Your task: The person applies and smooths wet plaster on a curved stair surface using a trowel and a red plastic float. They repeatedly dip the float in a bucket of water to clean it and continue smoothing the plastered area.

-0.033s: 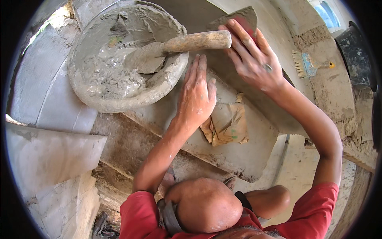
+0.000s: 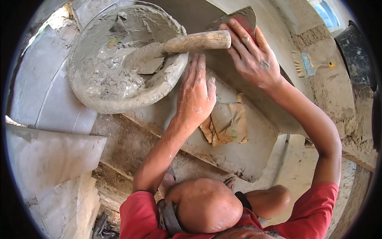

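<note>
My left hand (image 2: 195, 93) lies flat with its fingers stretched out and the thumb a little apart, just right of the mortar basin. Nothing shows in it. My right hand (image 2: 254, 57) has its fingers laid over a thin grey plate with a red patch (image 2: 247, 16), like a scraper, held against the smooth grey surface. Its grip under the fingers is hidden. Wet grey mortar (image 2: 107, 75) half fills the round basin (image 2: 95, 104). A trowel (image 2: 195, 42) rests in it, blade in the mortar, wooden handle reaching over the rim toward my right hand.
A crumpled brown paper piece (image 2: 229, 125) lies on the step below my hands. A brush with a blue band (image 2: 308, 64) is on the ledge at right, near a black bucket (image 2: 355, 55). A grey sheet (image 2: 55, 153) stands at left. My knee (image 2: 205, 203) is close below.
My right hand has shifted very slightly up and left on the plate. The left hand, basin and trowel look the same.
</note>
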`<state>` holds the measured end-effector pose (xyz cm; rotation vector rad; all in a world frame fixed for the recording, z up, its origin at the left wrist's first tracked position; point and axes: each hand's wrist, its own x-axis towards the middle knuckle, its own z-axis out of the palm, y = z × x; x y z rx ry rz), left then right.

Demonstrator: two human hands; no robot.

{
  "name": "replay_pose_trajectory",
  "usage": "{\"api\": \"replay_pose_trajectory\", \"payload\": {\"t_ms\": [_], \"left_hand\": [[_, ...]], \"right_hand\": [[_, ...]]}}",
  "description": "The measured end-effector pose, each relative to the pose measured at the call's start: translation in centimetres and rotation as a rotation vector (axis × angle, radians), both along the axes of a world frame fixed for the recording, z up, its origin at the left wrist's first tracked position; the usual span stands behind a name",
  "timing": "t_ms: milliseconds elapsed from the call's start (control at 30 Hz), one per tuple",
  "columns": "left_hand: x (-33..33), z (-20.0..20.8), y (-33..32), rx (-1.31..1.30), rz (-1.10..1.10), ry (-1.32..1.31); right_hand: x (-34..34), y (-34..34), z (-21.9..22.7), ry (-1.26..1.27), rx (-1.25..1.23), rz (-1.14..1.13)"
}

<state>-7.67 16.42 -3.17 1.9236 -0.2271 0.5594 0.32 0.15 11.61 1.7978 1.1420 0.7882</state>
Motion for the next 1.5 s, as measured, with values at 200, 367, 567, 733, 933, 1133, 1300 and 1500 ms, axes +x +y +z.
{"api": "replay_pose_trajectory", "payload": {"t_ms": [200,367,567,733,933,1133,1300,1500], "left_hand": [[0.2,-0.7,0.6,-0.043,0.015,0.014],[0.7,-0.4,0.6,-0.079,0.031,0.002],[0.7,0.3,-0.1,-0.011,0.011,-0.034],[0.4,-0.2,0.7,-0.054,0.04,-0.027],[1.1,0.1,0.0,-0.071,0.055,-0.002],[1.0,0.1,-0.5,-0.041,0.057,-0.009],[1.0,-0.4,-0.2,-0.029,0.042,-0.003],[2.2,1.6,-0.2,-0.039,0.087,-0.221]], "right_hand": [[-1.4,-3.9,-1.9,0.034,-0.054,-0.15],[-3.9,-2.8,-1.4,0.14,0.025,-0.088],[1.5,-1.6,-0.3,0.031,0.053,-0.022],[-2.6,-4.6,-3.1,0.133,-0.096,-0.167],[-3.1,-2.2,-2.5,0.1,0.019,-0.049],[-0.7,0.2,-1.5,-0.109,-0.11,-0.053],[-2.1,-3.0,-3.9,0.063,-0.251,-0.113],[-8.3,-5.6,-4.3,0.292,-0.009,-0.059]]}}
